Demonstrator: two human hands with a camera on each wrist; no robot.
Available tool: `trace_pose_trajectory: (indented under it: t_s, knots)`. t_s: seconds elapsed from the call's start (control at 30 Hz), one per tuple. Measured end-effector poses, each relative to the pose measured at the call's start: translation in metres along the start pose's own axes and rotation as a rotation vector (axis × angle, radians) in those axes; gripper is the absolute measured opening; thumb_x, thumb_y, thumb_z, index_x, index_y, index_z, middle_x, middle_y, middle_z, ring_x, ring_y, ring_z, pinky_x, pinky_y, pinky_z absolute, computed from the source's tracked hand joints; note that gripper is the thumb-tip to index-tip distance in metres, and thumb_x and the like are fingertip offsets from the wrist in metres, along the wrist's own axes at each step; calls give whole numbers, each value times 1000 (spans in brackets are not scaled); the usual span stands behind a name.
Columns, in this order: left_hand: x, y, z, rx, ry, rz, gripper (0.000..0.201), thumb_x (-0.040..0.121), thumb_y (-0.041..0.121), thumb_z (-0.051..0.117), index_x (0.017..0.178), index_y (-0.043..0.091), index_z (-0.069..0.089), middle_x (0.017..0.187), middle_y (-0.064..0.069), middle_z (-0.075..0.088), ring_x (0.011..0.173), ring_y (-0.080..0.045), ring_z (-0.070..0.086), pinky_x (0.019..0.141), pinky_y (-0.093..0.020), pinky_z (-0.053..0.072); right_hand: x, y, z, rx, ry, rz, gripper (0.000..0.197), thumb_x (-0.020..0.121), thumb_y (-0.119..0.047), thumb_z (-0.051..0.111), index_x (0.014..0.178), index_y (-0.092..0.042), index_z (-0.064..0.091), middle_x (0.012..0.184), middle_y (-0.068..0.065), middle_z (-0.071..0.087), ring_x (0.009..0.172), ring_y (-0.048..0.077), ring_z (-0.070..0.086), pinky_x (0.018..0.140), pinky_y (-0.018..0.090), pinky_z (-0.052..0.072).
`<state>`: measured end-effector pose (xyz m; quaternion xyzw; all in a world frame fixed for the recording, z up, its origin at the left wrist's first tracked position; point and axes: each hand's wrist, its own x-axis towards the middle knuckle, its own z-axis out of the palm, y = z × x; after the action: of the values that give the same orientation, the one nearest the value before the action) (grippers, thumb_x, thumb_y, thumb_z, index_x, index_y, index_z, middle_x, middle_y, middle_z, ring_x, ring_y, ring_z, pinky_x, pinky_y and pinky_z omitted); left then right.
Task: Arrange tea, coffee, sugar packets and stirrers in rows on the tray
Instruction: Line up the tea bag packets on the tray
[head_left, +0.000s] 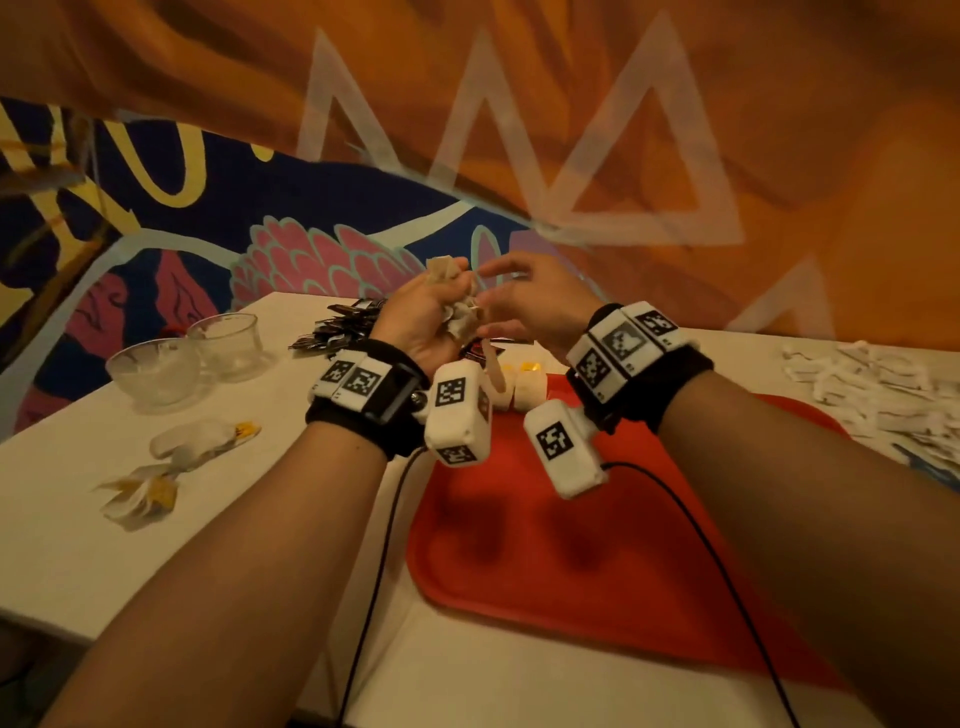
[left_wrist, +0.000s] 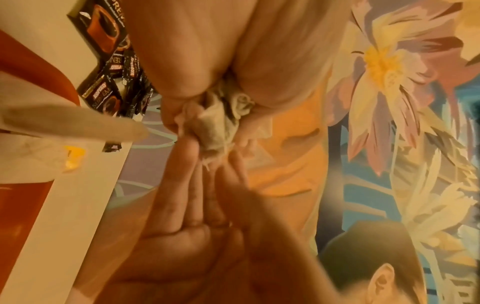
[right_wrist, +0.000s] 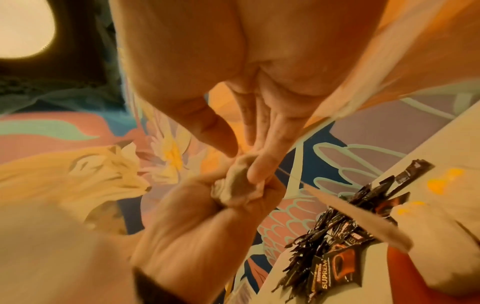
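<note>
Tea bags (head_left: 457, 306) bunched in left grip (head_left: 423, 325) (crumpled)

Crumpled tea bags (head_left: 457, 299) bunched in a raised fist above the table's far side. Red tray (head_left: 597, 545) flat on table, near part bare. Black coffee sachets (head_left: 337, 325) heaped left of tray's far end. White sugar packets (head_left: 872, 384) scattered right of tray. Two loose tea bags (head_left: 171, 467) lie left.

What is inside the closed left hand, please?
The left hand grips a crumpled bunch of tea bags, sticking out above and below the fist. The right hand touches them with its fingertips. How many bags the palm hides cannot be seen.
</note>
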<state>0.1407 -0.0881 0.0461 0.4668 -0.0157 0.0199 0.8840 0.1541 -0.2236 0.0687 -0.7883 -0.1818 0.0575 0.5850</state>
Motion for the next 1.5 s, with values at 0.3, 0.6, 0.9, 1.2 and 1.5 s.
trace_pose_trajectory:
  t_s: [0.3,0.6,0.9,1.2,1.5]
  knots:
    - [6,9,9,-88,-78,-40,19,100,1,43,96,13,56,84,-3,59,71,-12,60,64,-26,56,-10,22,-18,-132,-295,97,15,95,-8,62,107,-16,64,91,2,70,63,10,63,53,23,44]
    - [15,-4,-16,-237,-209,-154,13,92,6,51,101,14,57,88,-4,58,60,-13,59,60,-31,56,-15,36,-20,232,-162,93,25,93,3,50,74,-11,56,81,10,59,81,24,60,67,28,48]
    - [15,-29,-31,-343,-146,-314,61,44,-18,89,94,7,64,82,-15,69,69,-25,72,65,-37,62,-20,51,-20,504,-19,140,14,94,-4,37,86,-9,48,105,26,65,80,35,69,58,36,58]
    - [12,-30,-34,-321,-27,-263,24,86,26,63,82,3,66,90,-14,65,62,-17,68,58,-27,60,-21,60,-33,644,114,188,10,88,-3,44,82,-8,50,102,19,58,90,37,64,72,43,55]
    - [13,-32,-50,-128,110,-49,17,92,29,66,91,14,59,77,-1,56,58,-8,53,48,-17,47,-23,53,-35,613,52,108,16,90,-5,38,80,-11,49,92,23,65,84,42,69,69,42,59]
